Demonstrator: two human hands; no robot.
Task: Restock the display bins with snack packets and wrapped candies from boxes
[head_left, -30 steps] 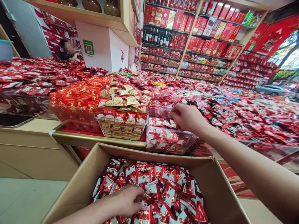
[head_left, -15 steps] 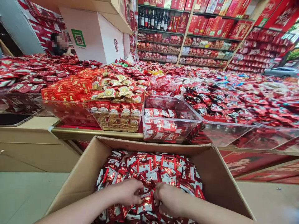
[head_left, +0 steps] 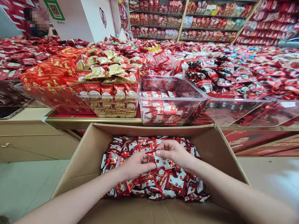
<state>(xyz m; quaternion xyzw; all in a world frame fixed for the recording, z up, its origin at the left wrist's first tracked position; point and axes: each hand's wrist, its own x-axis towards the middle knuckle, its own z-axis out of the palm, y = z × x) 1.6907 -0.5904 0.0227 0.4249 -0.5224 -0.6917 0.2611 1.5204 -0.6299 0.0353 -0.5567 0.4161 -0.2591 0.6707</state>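
An open cardboard box (head_left: pixel 93 161) holds many red-and-white wrapped packets (head_left: pixel 175 183). Above the pile, my left hand (head_left: pixel 136 165) pinches one red-and-white packet (head_left: pixel 158 161) at its left side, thumb near its lower edge. My right hand (head_left: pixel 173 153) grips the top of that same packet between thumb and fingers. Just beyond the box stands a clear plastic bin (head_left: pixel 173 102) partly filled with similar red-and-white packets lying in rows.
Left of the clear bin, a bin of durian packets (head_left: pixel 107 105) is heaped high beside orange-red packets (head_left: pixel 51 74). Other heaped bins (head_left: pixel 233 109) line the right. A person (head_left: pixel 38 23) is at the far left behind the counter. Stocked shelves (head_left: pixel 156 20) stand behind.
Both hands have risen from the pile, and a packet is now held between them. The view has tilted down, so more of the box's near wall shows.
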